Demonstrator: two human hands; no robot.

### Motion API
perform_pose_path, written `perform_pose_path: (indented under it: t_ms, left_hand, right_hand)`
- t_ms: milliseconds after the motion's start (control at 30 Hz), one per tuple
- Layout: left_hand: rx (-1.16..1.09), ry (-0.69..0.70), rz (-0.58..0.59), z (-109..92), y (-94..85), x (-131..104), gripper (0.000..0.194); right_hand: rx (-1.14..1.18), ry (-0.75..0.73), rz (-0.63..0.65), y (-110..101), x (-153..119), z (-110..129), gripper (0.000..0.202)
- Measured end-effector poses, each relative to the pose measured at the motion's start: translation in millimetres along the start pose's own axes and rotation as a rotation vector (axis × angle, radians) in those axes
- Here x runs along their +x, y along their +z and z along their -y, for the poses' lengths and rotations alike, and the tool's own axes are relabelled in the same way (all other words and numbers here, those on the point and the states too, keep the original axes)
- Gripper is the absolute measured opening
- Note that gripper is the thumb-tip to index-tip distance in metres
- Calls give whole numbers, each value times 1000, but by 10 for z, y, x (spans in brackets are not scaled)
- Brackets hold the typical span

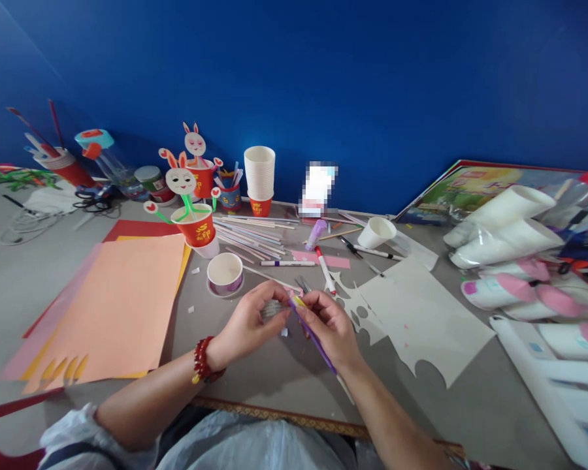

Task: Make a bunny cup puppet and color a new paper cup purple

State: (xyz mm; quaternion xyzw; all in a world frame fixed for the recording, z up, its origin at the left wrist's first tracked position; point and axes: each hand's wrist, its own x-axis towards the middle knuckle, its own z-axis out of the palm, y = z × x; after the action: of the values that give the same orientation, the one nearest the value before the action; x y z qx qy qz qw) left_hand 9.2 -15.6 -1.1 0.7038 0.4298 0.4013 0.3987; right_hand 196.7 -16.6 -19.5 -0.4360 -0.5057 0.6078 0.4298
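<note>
In the head view, my right hand (330,329) is closed around a thin purple stick (319,346) that slants down toward me, with yellow showing near its upper end. The fingertips of my left hand (252,320) are bent together at that upper end and seem to pinch it. Just what lies between the left fingertips is too small to tell. Beyond my hands lie scissors (302,284), partly hidden, and a red-capped marker (326,269). A white paper cup (225,273) stands to the left of my fingers, and small paper scraps are scattered about.
Colored paper sheets (122,294) lie at left. Behind them stand red cups with paper rabbits (192,225) and a stack of white cups (259,173). Several thin sticks (252,238) lie mid-table. Cut white paper (426,313) and bagged cups (504,222) are at right.
</note>
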Motion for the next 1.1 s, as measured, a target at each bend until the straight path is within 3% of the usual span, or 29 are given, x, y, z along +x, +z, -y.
perform_pose_path:
  t_ms: [500,800,1000,1100]
  left_hand:
    - [-49,-36,-26,-20,10,5,9]
    - [-93,-19,-33,-1,11,10,10]
    - [-97,-6,-22,3,-3,29,12]
    - [-125,-28,-8,14,4,28,13]
  right_hand:
    - [-44,-1,-19,6,-24,41,33]
    - [83,100,62,-29,-28,37,34]
    - [241,195,189,-16,5,-20,35]
    - [254,205,176,-2,17,-36,37]
